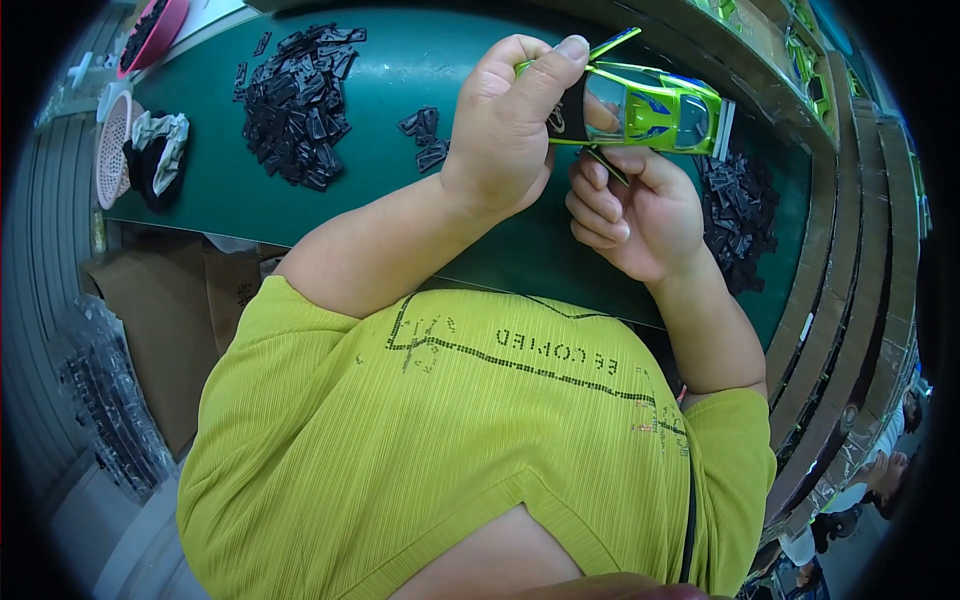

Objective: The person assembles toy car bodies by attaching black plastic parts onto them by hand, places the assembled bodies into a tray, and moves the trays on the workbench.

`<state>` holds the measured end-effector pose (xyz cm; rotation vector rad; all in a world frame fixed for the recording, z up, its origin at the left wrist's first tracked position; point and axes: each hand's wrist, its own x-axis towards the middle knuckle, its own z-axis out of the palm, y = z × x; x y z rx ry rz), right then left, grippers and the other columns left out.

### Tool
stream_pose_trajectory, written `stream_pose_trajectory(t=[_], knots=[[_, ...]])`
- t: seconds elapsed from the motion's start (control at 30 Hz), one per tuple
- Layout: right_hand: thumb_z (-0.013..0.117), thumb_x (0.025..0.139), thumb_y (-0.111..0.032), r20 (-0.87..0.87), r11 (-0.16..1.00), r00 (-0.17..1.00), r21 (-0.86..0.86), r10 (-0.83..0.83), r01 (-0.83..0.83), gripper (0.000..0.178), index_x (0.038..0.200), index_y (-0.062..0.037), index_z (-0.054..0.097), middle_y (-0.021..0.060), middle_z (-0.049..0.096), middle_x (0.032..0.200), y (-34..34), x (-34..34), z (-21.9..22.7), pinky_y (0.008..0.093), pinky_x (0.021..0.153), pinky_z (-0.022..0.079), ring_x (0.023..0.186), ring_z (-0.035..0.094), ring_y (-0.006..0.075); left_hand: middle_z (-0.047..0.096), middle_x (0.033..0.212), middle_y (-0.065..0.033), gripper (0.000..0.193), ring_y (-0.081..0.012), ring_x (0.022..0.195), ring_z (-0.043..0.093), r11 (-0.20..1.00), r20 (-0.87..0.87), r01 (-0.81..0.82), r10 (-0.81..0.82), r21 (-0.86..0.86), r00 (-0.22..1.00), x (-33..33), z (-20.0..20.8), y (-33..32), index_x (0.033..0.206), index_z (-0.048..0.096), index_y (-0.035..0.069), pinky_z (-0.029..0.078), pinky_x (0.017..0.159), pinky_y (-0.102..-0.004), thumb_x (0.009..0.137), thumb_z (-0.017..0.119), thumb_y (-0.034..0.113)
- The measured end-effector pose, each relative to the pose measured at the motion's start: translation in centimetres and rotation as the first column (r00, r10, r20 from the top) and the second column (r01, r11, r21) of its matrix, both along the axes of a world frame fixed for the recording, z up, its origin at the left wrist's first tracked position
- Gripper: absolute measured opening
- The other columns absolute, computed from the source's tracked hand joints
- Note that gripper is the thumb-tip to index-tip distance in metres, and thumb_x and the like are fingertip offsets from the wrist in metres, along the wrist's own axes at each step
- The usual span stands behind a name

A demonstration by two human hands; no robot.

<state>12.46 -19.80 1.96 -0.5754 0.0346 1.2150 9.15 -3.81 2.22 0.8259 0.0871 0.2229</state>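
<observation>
A bright green toy car (665, 115) with blue markings is held up over the table, its two side doors swung out. My left hand (505, 125) is closed round its dark end, thumb on top beside the far door (615, 42). My right hand (645, 210) grips the car's near side, by the near door (608, 166), with its other fingers curled. Skin of a fingertip shows inside the cabin; whose hand it belongs to I cannot tell.
On the green table (395, 60) lie a large pile of black plastic parts (300, 105), a small cluster (426, 138) and another pile (738, 215) at the right. A pink basket (114, 150) stands left. Cardboard-edged racks (840, 200) line the right; other people are beyond.
</observation>
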Motion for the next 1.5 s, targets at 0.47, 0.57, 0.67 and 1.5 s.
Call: stream_pose_trajectory(t=[0.47,0.57,0.67,1.5], knots=[[0.058,0.099,-0.019,0.367,0.932,0.910,-0.221,-0.194,0.288,0.022,0.102,0.0020,0.064,0.0092,0.069,0.078,-0.9,-0.2,0.7,0.0268,0.053,0.046,0.059,0.061,0.0165,0.070,0.082,-0.0121,0.025,-0.0198,0.076,0.070,0.975,-0.186,0.012,-0.054,-0.220,0.981,0.3,-0.6,0.6,0.103,0.051,0.005,0.057,0.074,-0.0334,0.103,0.057,0.029],[0.071,0.088,-0.003,0.972,0.757,-0.127,-0.069,0.198,0.650,0.005,0.087,0.0002,0.067,0.0099,0.067,0.074,-0.9,-0.5,1.3,0.0306,0.054,0.048,0.059,0.062,0.0185,0.070,0.084,-0.0115,0.027,-0.0198,0.079,0.070,0.973,-0.248,-0.006,-0.053,-0.233,0.967,0.5,-0.7,0.8,0.105,0.051,0.005,0.056,0.079,-0.0362,0.103,0.057,0.031],[0.074,0.085,-0.005,0.819,0.822,-0.522,0.118,0.236,0.556,0.007,0.086,-0.0018,0.067,0.0120,0.063,0.070,-1.0,0.5,1.6,0.0330,0.053,0.047,0.058,0.061,0.0250,0.070,0.085,-0.0107,0.027,-0.0187,0.083,0.070,0.977,-0.272,0.013,-0.072,-0.213,0.960,0.4,-1.0,0.8,0.107,0.051,0.006,0.054,0.084,-0.0378,0.103,0.056,0.032],[0.053,0.101,-0.021,0.335,0.961,0.933,-0.188,-0.131,0.202,0.029,0.116,0.0028,0.058,0.0128,0.066,0.093,-1.5,0.4,0.1,0.0250,0.054,0.048,0.066,0.061,0.0147,0.070,0.086,-0.0118,0.020,-0.0198,0.082,0.067,0.982,0.094,0.176,-0.181,0.066,0.979,0.3,-0.7,1.8,0.093,0.058,0.005,0.054,0.080,-0.0328,0.102,0.055,0.022]])
